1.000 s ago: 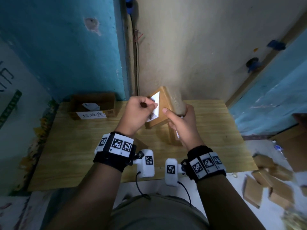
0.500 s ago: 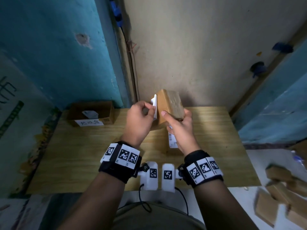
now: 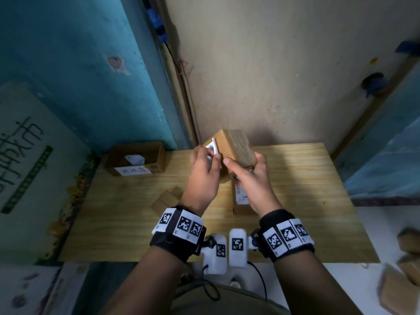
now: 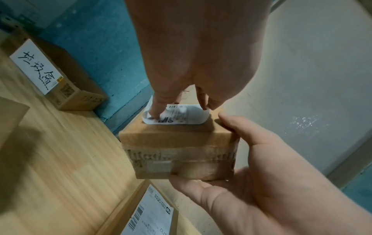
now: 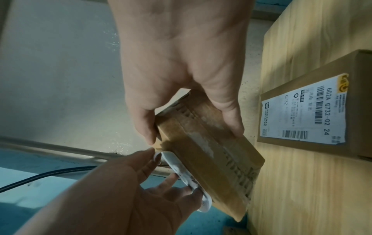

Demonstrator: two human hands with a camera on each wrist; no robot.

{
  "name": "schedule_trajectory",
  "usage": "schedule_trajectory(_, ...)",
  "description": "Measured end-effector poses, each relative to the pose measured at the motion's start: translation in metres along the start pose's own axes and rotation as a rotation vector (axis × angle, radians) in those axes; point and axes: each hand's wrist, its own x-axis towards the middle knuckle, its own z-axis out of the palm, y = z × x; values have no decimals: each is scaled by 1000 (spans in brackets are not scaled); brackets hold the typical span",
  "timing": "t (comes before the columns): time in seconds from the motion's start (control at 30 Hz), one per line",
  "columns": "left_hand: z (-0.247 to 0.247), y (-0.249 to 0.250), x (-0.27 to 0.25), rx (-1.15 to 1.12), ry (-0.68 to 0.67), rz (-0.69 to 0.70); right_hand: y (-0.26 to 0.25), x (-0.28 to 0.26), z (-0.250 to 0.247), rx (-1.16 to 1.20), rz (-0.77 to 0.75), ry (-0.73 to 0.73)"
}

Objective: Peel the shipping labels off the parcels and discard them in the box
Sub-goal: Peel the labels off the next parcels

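Note:
My right hand (image 3: 244,169) grips a small brown parcel (image 3: 238,147) and holds it up over the back of the wooden table (image 3: 306,178). My left hand (image 3: 209,155) pinches its white shipping label (image 3: 214,146), which is curled away from the parcel's left face (image 4: 179,116). In the right wrist view the label (image 5: 181,170) bows off the cardboard between my left fingers (image 5: 161,187). A second parcel (image 3: 241,201) lies flat on the table under my right hand, its printed label (image 5: 302,111) stuck on. The open discard box (image 3: 136,160) sits at the table's back left corner with crumpled paper inside.
A small cardboard piece (image 3: 167,198) lies on the table left of my left wrist. More brown parcels (image 3: 406,269) are heaped on the floor at the right. Blue and beige walls stand close behind the table.
The label has come further off the parcel's left face, and both hands with the parcel have shifted slightly right and back. The camera has tilted, showing more of the table.

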Motion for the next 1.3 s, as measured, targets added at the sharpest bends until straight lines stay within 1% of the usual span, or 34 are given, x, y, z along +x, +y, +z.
schedule_trajectory(0.1,1,5,0,-12,13,-47,0,0,1,-53,-3,14)
schedule_trajectory(0.17,4,9,1,-7,7,-51,-2,-1,2,-64,-11,22)
schedule_trajectory(0.33,8,15,6,-28,-1,7,-14,-1,-1,49,2,2)
schedule_trajectory(0.5,14,11,10,-78,-21,-13,-16,-2,-7,84,19,-6)
schedule_trajectory(0.63,16,3,14,-37,-30,66,-16,-3,-19,132,45,9)
schedule_trajectory(0.73,17,1,15,-88,-54,76,-17,-2,-24,173,59,7)
schedule_trajectory(0.87,19,3,11,-57,-25,85,-17,-3,-24,201,68,-6)
schedule_trajectory(0.97,17,4,9,-97,-12,59,-15,-2,-23,237,85,-14)
schedule_trajectory(1.07,17,6,8,-176,-53,0,-14,-2,-18,217,86,-18)
schedule_trajectory(1.3,9,-1,8,-223,-79,-20,-11,-4,-20,235,86,-22)
